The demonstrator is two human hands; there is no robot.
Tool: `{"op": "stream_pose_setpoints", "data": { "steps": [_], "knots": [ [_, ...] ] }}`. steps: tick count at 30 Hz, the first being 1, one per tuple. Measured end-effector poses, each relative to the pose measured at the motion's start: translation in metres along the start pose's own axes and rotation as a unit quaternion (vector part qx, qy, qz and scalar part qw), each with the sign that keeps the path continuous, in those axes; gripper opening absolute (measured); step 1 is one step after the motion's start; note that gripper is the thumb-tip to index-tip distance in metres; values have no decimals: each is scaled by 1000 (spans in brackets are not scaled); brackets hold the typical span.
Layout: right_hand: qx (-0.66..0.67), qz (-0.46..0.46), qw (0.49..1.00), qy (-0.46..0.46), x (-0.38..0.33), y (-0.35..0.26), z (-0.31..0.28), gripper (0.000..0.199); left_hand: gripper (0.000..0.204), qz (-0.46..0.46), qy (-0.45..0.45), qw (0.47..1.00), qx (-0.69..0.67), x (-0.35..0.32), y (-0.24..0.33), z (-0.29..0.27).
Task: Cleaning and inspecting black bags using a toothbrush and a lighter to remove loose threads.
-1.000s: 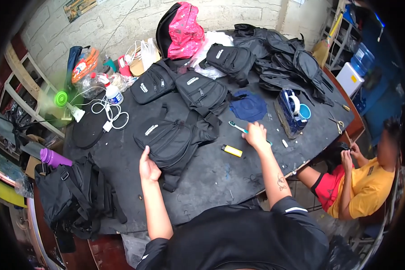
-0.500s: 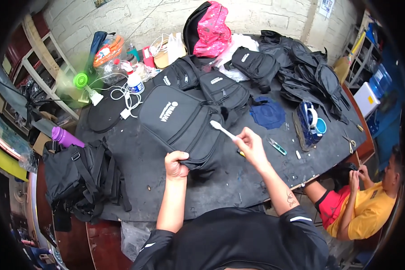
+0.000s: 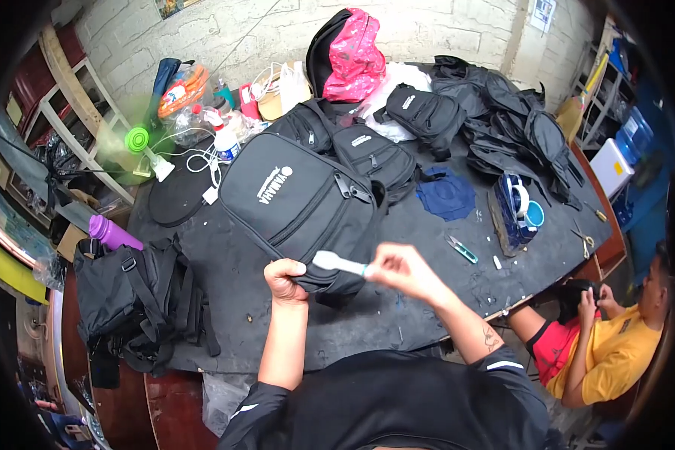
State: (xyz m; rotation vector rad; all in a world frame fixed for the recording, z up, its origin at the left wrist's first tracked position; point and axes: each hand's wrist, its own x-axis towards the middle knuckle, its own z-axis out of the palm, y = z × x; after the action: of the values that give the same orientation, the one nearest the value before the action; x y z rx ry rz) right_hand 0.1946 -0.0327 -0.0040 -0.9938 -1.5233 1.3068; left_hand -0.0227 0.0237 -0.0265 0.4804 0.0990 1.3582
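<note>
A black backpack [image 3: 266, 191] with white lettering and front zippers is tilted up over the dark table. My left hand [image 3: 286, 280] grips its lower corner, thumb on top. In my right hand [image 3: 405, 271] is a white toothbrush [image 3: 339, 264], pinched by its handle. The brush head lies over the lower front of the pack, close to my left thumb; whether its bristles touch the cloth I cannot tell. Behind this pack sit more small black backpacks [image 3: 371, 154], also with zippers.
Right of the pack lie a dark blue cloth [image 3: 446, 193], green thread snips [image 3: 463, 250], a tape dispenser [image 3: 511, 214] and scissors [image 3: 582, 241]. Black bags [image 3: 139, 289] and a purple bottle [image 3: 114, 233] are at the left. A seated person in yellow [image 3: 615, 352] is at the right.
My right hand has brought the toothbrush down and left, from the pack's right side to its lower front. The pack has turned slightly, showing its zipper pulls.
</note>
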Motion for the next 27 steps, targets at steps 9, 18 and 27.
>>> {"op": "stream_pose_setpoints", "data": {
  "steps": [9, 18, 27],
  "knots": [
    [-28, -17, 991, 132, 9, 9, -9, 17, 76, -29, 24, 998, 40, 0, 1, 4],
    [-133, -43, 945, 297, 22, 16, -83, 17, 80, -34, 69, 993, 95, -6, 13, 1],
    [-355, -223, 907, 32, 43, -65, -32, 20, 80, -109, 20, 975, 193, -10, 11, 58]
  ]
}}
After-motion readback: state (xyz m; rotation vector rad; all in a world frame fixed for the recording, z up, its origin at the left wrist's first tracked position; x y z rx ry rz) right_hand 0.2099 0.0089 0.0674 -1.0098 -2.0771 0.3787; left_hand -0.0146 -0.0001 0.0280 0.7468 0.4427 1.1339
